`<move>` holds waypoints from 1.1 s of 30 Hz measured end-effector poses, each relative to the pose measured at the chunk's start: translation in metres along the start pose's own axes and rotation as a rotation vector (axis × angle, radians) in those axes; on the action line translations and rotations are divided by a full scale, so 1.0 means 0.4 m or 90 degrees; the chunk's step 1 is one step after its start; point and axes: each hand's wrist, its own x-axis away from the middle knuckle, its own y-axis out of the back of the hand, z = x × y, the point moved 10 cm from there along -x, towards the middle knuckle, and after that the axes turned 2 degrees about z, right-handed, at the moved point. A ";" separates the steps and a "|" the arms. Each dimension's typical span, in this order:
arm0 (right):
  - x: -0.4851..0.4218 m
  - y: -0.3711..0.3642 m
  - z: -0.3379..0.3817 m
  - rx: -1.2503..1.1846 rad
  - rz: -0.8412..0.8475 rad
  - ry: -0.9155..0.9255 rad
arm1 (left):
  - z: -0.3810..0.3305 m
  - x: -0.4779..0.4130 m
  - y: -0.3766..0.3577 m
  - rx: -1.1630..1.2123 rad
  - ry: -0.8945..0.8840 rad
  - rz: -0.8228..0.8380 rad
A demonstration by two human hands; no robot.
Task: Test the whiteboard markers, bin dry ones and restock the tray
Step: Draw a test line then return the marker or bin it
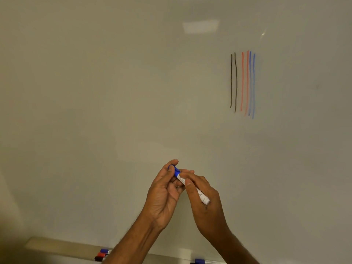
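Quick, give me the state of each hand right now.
Left hand: closed, its grip on the blue cap of the marker.
Right hand: closed around the marker's white barrel.

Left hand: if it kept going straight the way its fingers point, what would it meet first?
Probably the bare whiteboard just beyond the left hand; nothing else shows in that line, though depth is unclear.

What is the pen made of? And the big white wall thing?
The pen looks like smooth plastic: a white printed barrel with a shiny blue cap. The board seems glossy, glass or coated metal, since it mirrors a ceiling light.
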 end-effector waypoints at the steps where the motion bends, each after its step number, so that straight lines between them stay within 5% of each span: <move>1: 0.010 -0.008 -0.010 -0.017 0.006 -0.019 | 0.000 0.003 0.021 -0.016 -0.003 -0.010; 10: 0.086 -0.098 -0.127 0.072 0.094 -0.097 | -0.025 0.055 0.250 -0.278 -0.072 -0.075; 22: 0.267 -0.356 -0.388 0.381 0.238 -0.029 | 0.002 0.250 0.638 -1.201 -0.121 -0.186; 33: 0.502 -0.608 -0.567 0.423 0.391 -0.015 | 0.037 0.482 1.001 -1.347 0.105 -0.232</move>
